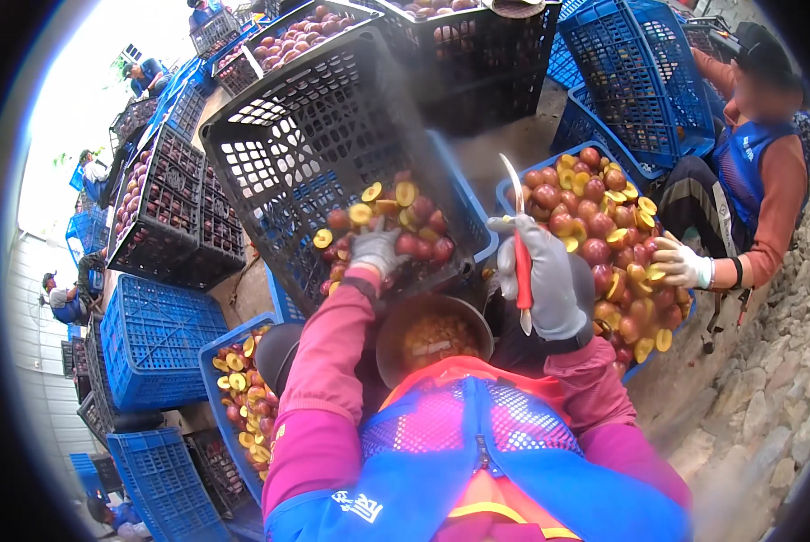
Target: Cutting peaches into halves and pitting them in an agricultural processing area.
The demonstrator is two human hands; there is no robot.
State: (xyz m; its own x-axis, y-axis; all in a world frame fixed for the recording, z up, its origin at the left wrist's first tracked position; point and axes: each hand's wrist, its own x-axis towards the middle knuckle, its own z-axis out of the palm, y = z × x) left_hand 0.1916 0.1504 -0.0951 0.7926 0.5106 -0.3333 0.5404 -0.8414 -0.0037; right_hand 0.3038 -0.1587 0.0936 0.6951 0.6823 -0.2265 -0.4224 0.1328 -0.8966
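Observation:
My left hand [378, 248], in a pale glove, reaches into a tilted black plastic crate [274, 194]. Its fingers are apart and rest on whole and halved plums [427, 221] at the crate's low end. My right hand [549, 285], in a grey glove, is closed round the red handle of a curved knife [522, 262]. The hooked blade points up, and a short metal tip sticks out below. A round metal bowl [394, 339] sits between my knees with small yellowish-brown pieces in it, perhaps plum stones.
To the right stands a blue crate [635, 369] heaped with cut plums; a co-worker's gloved hand [683, 262] touches its fruit. Another blue crate [208, 361] of halves is at my left. Stacked crates [161, 339] rise around, and rough stones [757, 415] lie at right.

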